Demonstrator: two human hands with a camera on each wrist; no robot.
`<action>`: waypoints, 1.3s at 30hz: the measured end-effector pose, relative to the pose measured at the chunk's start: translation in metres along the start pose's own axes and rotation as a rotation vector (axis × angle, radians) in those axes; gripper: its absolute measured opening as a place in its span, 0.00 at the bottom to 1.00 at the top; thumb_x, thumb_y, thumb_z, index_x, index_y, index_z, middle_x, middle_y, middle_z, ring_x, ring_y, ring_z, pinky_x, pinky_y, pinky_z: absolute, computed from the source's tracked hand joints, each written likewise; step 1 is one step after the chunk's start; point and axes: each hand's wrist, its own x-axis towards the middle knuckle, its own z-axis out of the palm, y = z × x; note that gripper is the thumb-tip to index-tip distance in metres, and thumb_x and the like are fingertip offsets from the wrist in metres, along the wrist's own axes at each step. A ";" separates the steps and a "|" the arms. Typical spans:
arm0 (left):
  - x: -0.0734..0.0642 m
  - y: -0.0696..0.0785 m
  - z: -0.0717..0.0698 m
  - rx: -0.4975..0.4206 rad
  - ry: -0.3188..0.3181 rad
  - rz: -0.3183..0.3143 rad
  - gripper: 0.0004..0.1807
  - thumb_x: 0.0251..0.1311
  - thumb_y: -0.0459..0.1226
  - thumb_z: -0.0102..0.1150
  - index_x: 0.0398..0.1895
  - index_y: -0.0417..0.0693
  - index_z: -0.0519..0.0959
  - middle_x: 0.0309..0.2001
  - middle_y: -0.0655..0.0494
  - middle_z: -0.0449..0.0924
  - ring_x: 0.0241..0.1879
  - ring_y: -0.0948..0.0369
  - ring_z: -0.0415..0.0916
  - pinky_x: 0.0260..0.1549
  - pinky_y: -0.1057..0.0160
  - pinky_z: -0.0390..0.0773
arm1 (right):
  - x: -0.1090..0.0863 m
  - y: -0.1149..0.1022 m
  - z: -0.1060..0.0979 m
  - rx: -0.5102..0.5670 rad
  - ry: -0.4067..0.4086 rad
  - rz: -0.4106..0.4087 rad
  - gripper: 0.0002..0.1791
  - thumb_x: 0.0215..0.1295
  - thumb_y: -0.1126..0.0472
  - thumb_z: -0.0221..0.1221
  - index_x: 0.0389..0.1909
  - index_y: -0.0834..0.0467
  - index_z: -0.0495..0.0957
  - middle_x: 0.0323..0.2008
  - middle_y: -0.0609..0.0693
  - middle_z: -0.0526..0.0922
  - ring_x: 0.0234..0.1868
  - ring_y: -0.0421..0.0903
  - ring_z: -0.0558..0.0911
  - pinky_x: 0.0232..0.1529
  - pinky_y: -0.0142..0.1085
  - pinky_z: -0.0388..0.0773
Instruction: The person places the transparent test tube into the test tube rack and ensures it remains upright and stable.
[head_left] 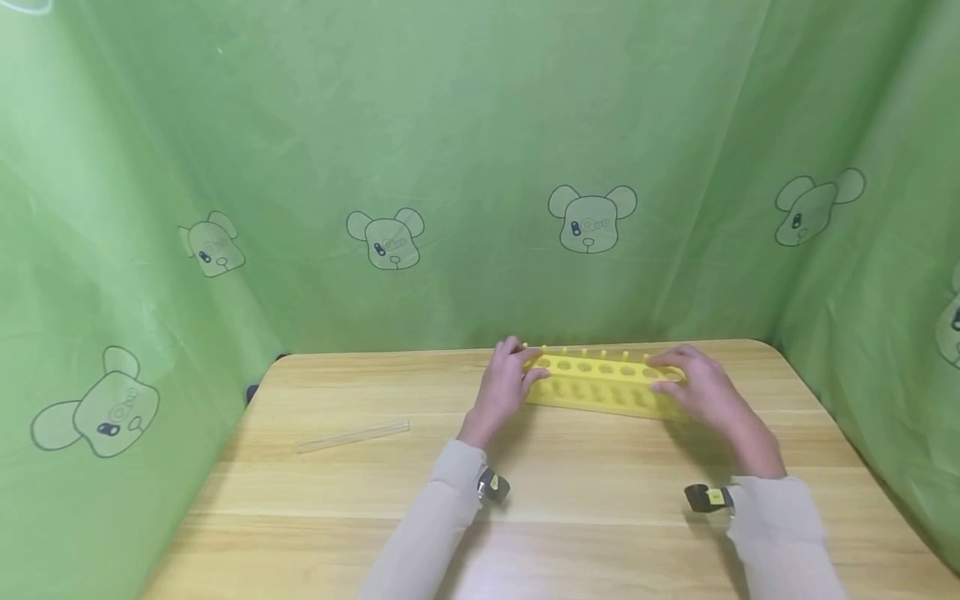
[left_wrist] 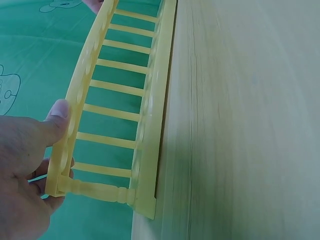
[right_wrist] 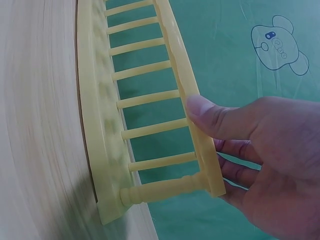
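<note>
Steadying a yellow tube rack [head_left: 588, 390] near the back edge of the wooden table [head_left: 600, 475], the person's left hand [head_left: 504, 382] and right hand [head_left: 703, 387] pinch its upper plate [right_wrist: 178, 60] at either end between thumb and fingers, apparently positioning it, the next move likely calling for an even, level release.

the head view is bright and even, perhaps lit from above; a pale glare whitens the table [head_left: 600, 542] toward its near edge, and soft shadows fall beside both sleeves [head_left: 783, 533]. the wrist views are dimmer, cooler and slightly hazy, with the rack [left_wrist: 112, 112] bowed by lens distortion.
</note>
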 end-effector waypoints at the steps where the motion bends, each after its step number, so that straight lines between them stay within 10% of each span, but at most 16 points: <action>1: -0.001 0.000 0.000 -0.003 0.002 0.000 0.26 0.64 0.50 0.65 0.61 0.47 0.82 0.46 0.58 0.72 0.45 0.62 0.66 0.42 0.73 0.76 | 0.000 0.000 0.001 0.001 0.000 0.000 0.22 0.63 0.68 0.69 0.57 0.69 0.79 0.54 0.67 0.77 0.56 0.71 0.76 0.56 0.68 0.74; 39: -0.020 -0.016 -0.016 -0.035 0.051 -0.047 0.26 0.64 0.48 0.65 0.61 0.45 0.82 0.47 0.57 0.72 0.50 0.60 0.68 0.50 0.68 0.79 | 0.009 -0.010 0.023 0.082 0.020 0.012 0.23 0.64 0.68 0.69 0.59 0.66 0.79 0.56 0.65 0.77 0.58 0.69 0.75 0.59 0.67 0.74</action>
